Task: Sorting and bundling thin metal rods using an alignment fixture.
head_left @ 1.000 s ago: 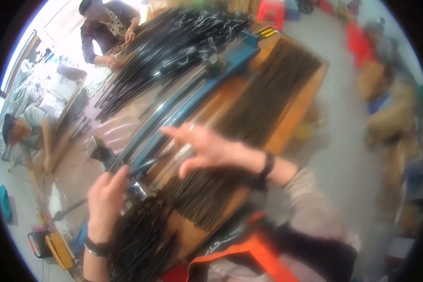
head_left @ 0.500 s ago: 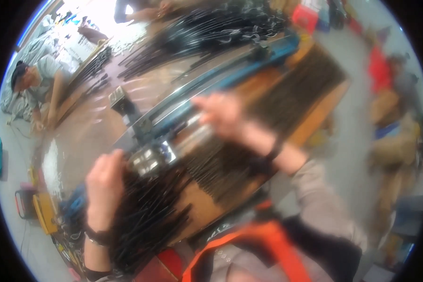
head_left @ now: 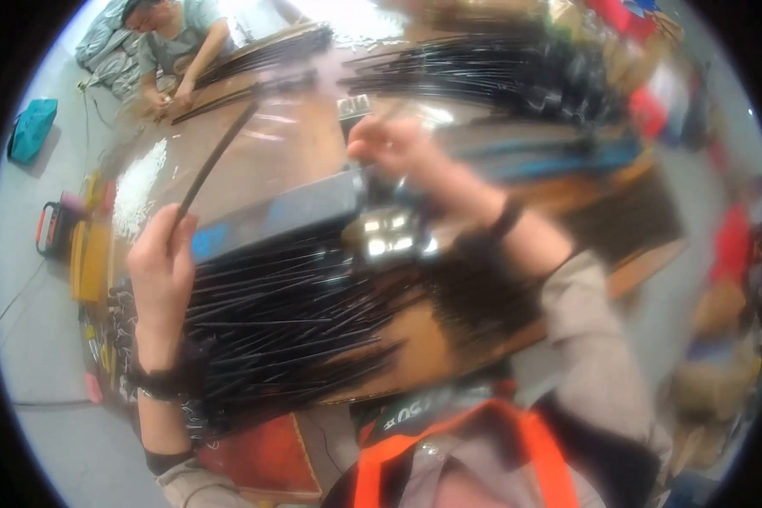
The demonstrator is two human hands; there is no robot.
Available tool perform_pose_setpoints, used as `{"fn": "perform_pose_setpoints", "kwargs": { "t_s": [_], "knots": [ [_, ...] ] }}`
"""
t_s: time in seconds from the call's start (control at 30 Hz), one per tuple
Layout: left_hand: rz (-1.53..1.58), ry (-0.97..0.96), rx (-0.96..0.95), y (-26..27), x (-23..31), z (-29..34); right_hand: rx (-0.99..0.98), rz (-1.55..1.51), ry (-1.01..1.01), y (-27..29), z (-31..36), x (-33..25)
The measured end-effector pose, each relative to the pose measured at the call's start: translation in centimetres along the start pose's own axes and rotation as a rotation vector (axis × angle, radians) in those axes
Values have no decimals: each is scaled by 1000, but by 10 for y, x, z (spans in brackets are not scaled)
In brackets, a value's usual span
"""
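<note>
Farther from the shiny fixture now, my left grip pinches a dark rod aslant above the worktop, my right grip too blurred to tell: seemingly mid-transfer, calling for a steady carry.

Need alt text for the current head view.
A bare left hand grips a thin, straight dark rod slanting up over a brown tabletop; the bare right hand, motion-blurred, is near a shiny metal fixture. Long black rods lie heaped below, with small white pieces spread at left and a grey-shirted co-worker at upper left.
</note>
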State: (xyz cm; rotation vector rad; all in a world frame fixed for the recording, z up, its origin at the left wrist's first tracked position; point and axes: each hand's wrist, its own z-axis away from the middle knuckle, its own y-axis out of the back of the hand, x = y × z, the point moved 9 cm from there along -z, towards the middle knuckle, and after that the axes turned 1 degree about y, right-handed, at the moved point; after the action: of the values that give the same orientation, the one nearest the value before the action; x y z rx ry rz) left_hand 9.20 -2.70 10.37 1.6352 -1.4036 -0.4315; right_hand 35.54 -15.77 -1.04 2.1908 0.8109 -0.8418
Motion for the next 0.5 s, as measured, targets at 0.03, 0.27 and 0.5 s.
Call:
{"fn": "perform_pose_setpoints", "kwargs": {
  "t_s": [0.03, 0.27, 0.5],
  "knots": [
    [1, 13, 14, 5, -8, 7, -46, 70, -7, -9, -3, 5],
    [-30, 146, -87, -3, -51, 37, -192, 158, -114, -39, -19, 8],
    [12, 113, -45, -12, -53, 22, -622, 743, -100, -79, -23, 0]
  ]
}}
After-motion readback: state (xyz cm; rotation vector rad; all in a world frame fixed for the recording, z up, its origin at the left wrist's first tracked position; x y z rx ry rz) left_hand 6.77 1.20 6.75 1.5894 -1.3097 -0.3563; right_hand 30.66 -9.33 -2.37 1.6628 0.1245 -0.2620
